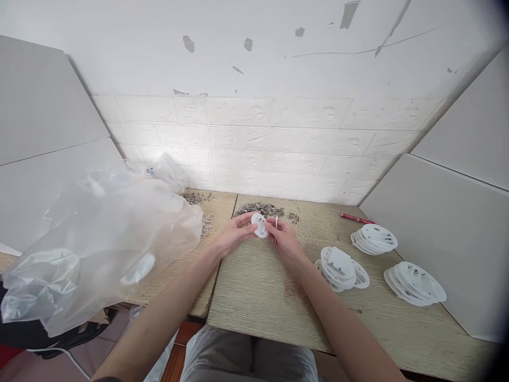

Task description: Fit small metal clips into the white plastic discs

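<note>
My left hand [234, 233] and my right hand [283, 237] meet over the middle of the wooden table [258, 286]. Between their fingertips they pinch a small round white plastic disc [260, 225] with little metal pieces on its face. My right hand also has a thin metal rod or tweezers [275, 227] standing upright between its fingers. Just behind the hands lies a heap of small grey metal parts [258, 209].
Three piles of white discs lie on the right: [342, 268], [374, 239], [415, 283]. A red pen [357, 218] is behind them. A large clear plastic bag [99, 249] with discs fills the left. Grey panels stand on both sides, a white brick wall behind.
</note>
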The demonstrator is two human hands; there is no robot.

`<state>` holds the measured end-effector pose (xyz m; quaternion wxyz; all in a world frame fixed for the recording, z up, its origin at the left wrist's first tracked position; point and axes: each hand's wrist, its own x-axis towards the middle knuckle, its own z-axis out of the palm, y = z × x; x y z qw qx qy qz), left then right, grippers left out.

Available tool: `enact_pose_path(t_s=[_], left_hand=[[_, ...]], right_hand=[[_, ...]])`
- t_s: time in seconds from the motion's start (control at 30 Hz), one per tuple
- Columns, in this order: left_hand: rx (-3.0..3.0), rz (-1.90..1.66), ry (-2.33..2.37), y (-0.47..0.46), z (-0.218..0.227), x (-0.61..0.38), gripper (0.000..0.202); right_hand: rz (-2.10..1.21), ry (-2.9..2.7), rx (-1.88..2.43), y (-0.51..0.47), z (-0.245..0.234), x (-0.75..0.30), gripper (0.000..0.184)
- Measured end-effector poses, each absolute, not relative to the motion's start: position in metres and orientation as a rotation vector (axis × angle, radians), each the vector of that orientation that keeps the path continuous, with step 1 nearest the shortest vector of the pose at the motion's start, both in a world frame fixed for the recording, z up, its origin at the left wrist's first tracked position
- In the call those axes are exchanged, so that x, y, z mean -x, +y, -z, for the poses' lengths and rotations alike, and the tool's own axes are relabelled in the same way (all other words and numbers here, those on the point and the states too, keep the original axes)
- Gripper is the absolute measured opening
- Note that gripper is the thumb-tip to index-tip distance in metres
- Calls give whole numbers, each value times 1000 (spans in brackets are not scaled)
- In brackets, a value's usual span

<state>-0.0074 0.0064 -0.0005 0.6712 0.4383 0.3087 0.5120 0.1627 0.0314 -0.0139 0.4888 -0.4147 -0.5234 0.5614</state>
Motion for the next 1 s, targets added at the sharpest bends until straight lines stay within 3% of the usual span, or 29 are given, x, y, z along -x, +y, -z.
enact_pose_path(t_s=[0.1,0.2,0.27,0.4,0.7,0.83,1.0], left_hand=[[-1005,-1135,699,5,-2,9,61],[-1076,-1119,758,3,-5,8,66],[-1199,-1115,819,2,-6,6,57],[-1471,-1227,954,2,-5,5,27],[-1837,-1503,994,4,0,9,20],[-1903,-1459,1030,4,2,11,20],[-2040,-1339,1127,5,5,15,17]], right_hand=[[-1150,-1389,1034,28,10,-163,38],[-746,-1608,985,20,3,-162,20],[-472,-1787,866,13,-2,-161,14],[-201,-2007,653,6,-4,-161,19],[-164,-2037,632,5,-2,-161,18],[-319,-2036,630,3,-2,-160,10],[-495,-2031,743,2,-3,-157,14]])
